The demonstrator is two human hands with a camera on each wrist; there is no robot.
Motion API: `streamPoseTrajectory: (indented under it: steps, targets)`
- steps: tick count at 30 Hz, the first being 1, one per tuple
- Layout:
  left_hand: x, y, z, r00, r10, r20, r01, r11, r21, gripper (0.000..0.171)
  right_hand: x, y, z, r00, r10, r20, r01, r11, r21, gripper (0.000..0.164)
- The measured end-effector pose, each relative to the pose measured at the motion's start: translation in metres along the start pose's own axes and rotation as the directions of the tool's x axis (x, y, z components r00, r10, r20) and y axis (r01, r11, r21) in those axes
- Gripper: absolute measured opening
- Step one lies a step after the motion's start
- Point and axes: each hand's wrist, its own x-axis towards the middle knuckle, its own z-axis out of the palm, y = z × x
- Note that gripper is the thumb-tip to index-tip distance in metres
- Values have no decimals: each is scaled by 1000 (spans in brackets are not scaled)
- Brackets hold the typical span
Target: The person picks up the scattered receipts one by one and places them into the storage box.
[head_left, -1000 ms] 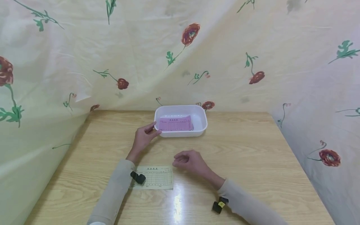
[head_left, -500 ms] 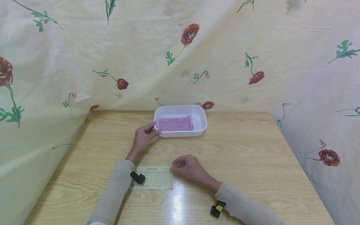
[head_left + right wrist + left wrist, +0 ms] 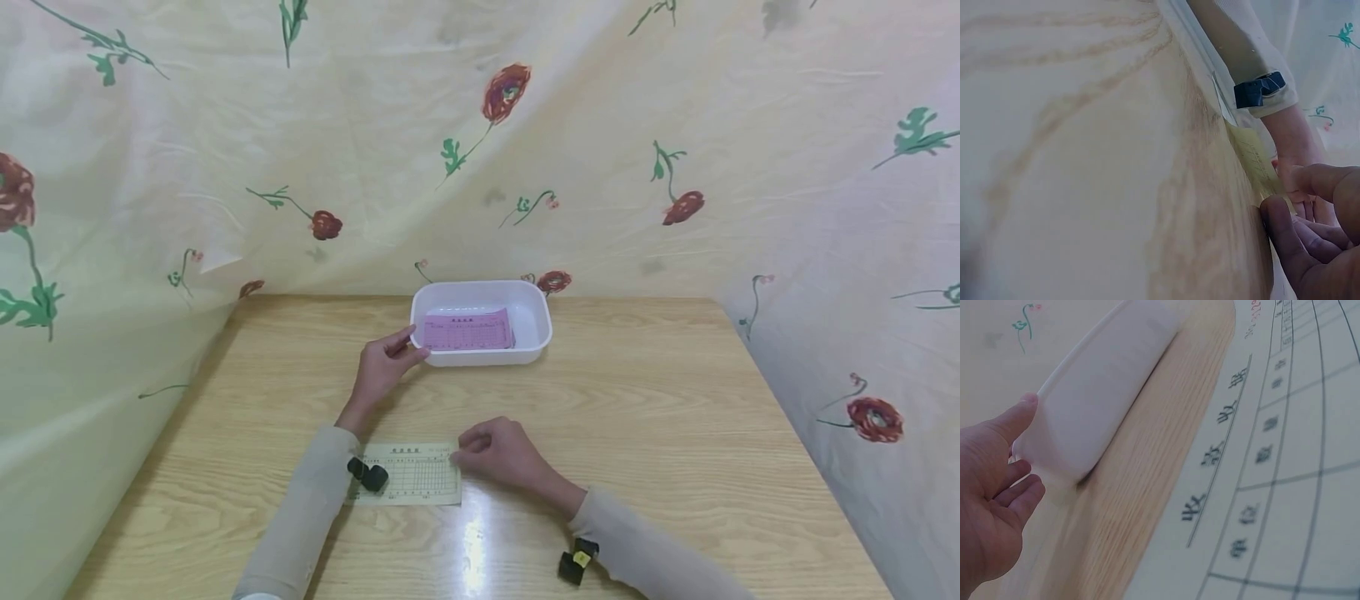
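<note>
My left hand holds the left front corner of a white plastic tub, thumb at the rim in the left wrist view. Inside the tub lie pink receipt slips. A pale yellow-green receipt slip with a printed grid lies flat on the table, its left part under my left wrist. At its upper right corner my right hand pinches the edge between thumb and finger. The right wrist view shows the slip's corner running to those fingertips.
The wooden table runs back to a floral cloth behind the tub, which also hangs at both sides. Small black devices are strapped at the sleeves.
My right hand has come down and slightly left to the receipt slip's upper right corner, its fingers closing together there. My left hand and the tub have stayed put.
</note>
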Motion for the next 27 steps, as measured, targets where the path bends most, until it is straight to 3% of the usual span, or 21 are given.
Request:
streamPoseTrajectory:
  steps: [17,27]
  targets:
    - [-1,2,1,1000,3,-7,-3,1000,20,59,3,-10,2,1000,16,22,-15,999,-49,34]
    - [0,3,1,1000,-7,-10,8,999,31,56,5,-4,-9,998,-30,-50,28,999,-45,10]
